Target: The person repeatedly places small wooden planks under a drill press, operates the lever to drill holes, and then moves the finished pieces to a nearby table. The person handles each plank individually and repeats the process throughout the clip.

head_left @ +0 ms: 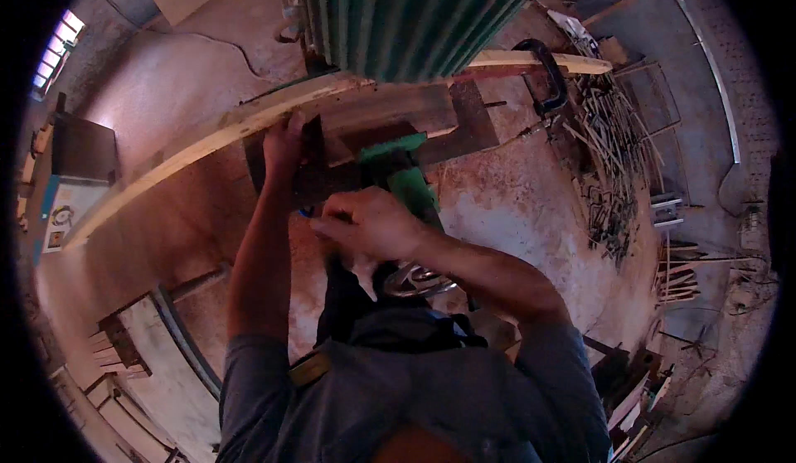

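Note:
My left hand reaches forward to the dark worktop, beside the left end of a wooden board. Its fingers are bent close to the long pale plank, and what they grip is dark and hard to make out. Nearer to me is my right hand, fingers curled together; anything inside them is hidden. A small blue spot shows by its fingertips. Just beyond the right wrist, a green metal machine part stands against the near side of the board. The long pale plank runs along the board's far side.
A black C-clamp grips the plank's right end. Green corrugated sheeting rises beyond it. Several thin wood offcuts lie heaped on the floor at right. A boxy cabinet stands at far left, a pale panel at lower left.

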Available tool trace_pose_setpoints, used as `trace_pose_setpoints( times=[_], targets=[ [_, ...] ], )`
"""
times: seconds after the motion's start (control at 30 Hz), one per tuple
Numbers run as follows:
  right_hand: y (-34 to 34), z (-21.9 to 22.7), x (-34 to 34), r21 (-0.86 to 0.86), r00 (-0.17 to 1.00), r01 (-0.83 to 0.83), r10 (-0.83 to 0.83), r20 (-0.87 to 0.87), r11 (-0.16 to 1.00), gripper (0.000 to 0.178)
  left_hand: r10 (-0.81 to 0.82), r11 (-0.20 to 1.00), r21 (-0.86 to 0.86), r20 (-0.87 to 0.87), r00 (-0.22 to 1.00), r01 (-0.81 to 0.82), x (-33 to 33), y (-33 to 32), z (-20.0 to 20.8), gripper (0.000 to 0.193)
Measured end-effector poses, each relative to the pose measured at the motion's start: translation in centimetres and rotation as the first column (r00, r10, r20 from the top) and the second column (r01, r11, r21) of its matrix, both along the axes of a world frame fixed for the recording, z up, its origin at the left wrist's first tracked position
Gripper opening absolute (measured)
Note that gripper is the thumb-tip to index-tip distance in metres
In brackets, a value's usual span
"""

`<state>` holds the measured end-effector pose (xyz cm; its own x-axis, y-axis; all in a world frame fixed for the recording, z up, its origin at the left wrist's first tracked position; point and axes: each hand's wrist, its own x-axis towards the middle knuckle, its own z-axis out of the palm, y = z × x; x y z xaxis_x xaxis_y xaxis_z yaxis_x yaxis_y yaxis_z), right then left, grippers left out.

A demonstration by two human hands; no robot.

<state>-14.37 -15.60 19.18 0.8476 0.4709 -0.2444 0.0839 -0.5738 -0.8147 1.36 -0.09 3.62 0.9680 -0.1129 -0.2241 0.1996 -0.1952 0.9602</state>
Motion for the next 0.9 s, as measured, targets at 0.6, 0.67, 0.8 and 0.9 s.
trace_pose_setpoints(
  times=[0.6, 0.67, 0.8, 0.9],
  targets=[
    [-16.7, -7.3, -14.2, 0.36, 0.012, 0.933, -0.995, -0.096, -0.023, 0.029, 0.122, 0.763, -0.56, -0.366, 0.922, -0.323, 0.3, 10.6, 0.4, 0.028],
    [-14.6, -5.3, -14.6, 0.428, 0.066, 0.904, -0.991, -0.118, 0.009, 0.027, 0.175, 0.708, -0.624, -0.298, 0.938, -0.33, 0.6, 16.4, -0.9, 0.024],
    [-8.8, -2.3, -12.5, 0.466, 0.275, 0.861, -0.957, -0.09, 0.204, 0.021, 0.236, 0.696, -0.685, -0.063, 0.97, -0.214, 0.1, 27.5, -2.8, 0.029],
    [-3.0, -1.3, -9.7, 0.429, 0.634, 0.668, -0.767, 0.101, 0.609, 0.021, 0.27, 0.659, -0.716, -0.06, 0.961, -0.23, -2.8, 33.3, 1.6, 0.042]
  ],
)
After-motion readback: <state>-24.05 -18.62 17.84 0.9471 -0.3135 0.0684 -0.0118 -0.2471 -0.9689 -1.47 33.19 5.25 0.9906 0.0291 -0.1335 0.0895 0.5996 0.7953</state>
